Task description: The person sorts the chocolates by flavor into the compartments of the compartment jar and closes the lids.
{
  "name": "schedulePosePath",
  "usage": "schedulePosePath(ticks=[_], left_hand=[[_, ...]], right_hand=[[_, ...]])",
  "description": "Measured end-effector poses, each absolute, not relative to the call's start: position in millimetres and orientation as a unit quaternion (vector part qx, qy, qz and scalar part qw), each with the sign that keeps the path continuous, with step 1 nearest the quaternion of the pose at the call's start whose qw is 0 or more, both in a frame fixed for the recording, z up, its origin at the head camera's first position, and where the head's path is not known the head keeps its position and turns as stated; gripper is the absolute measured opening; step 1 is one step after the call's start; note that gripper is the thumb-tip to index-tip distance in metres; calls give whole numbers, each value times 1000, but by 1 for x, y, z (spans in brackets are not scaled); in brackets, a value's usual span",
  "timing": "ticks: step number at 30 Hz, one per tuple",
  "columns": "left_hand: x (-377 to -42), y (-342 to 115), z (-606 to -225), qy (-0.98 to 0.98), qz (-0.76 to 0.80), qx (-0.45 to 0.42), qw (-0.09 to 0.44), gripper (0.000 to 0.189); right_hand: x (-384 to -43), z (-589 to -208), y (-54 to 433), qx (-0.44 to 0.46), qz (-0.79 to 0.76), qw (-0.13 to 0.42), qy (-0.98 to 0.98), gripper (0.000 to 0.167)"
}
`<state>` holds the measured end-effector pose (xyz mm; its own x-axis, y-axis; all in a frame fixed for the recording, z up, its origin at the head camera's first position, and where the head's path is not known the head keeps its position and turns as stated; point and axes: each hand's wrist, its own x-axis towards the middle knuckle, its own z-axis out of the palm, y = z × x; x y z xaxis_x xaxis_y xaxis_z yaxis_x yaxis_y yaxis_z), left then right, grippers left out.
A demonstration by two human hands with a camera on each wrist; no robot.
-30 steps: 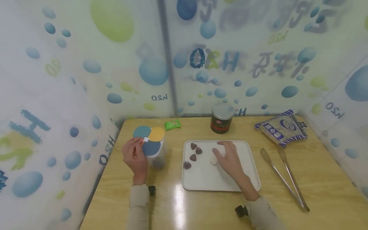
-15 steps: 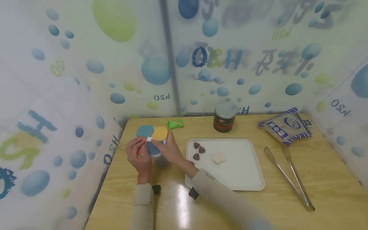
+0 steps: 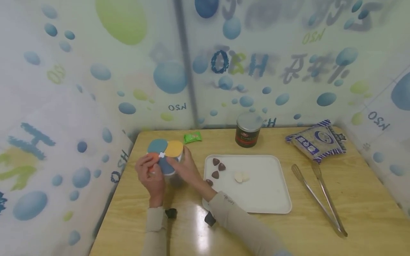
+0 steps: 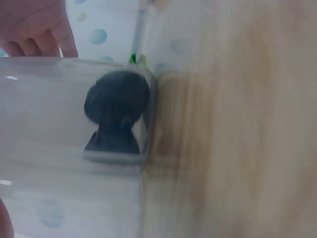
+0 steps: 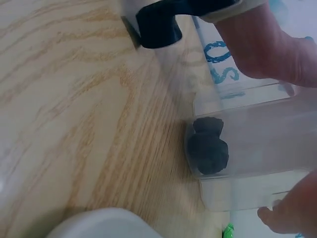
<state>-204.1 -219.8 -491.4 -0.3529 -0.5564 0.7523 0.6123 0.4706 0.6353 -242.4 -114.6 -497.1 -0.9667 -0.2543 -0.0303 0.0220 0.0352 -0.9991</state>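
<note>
A clear divided storage container (image 4: 39,114) stands at the table's left, topped with teal (image 3: 157,146), yellow (image 3: 174,148), blue (image 3: 167,167) and orange (image 3: 153,155) lids. My left hand (image 3: 152,180) grips its left side, curled fingers at the orange lid. From the right, my right hand (image 3: 188,170) grips the container, thumb by the blue lid and fingers around the far side. Dark brown pieces (image 4: 117,104) lie at the bottom of one compartment. On the white tray (image 3: 261,193) are several dark triangular chocolates (image 3: 221,167) and pale flat pieces (image 3: 238,176).
A green packet (image 3: 192,137) lies behind the container. Further right stand an espresso tin (image 3: 248,131) and a blue-striped bag (image 3: 317,141). Long metal tongs (image 3: 326,204) rest right of the tray. Bubble-patterned walls border the table (image 3: 362,209).
My right hand has moved left from above the tray to the container and gripped it, uncovering the pale pieces. The left hand has stayed at the container.
</note>
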Motion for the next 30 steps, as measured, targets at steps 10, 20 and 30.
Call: schedulePosePath(ticks=[10, 20, 30], left_hand=[[-209, -220, -487, -666, -519, -40, 534, 17], [-205, -220, -493, -664, -519, -7, 538, 18], [-219, -255, -506, -661, -618, 72, 420, 24]], right_hand=[[-254, -484, -106, -84, -662, 117, 736, 90], [-281, -484, -110, -107, -663, 127, 730, 59], [-261, -506, -121, -93, -706, 68, 699, 57]])
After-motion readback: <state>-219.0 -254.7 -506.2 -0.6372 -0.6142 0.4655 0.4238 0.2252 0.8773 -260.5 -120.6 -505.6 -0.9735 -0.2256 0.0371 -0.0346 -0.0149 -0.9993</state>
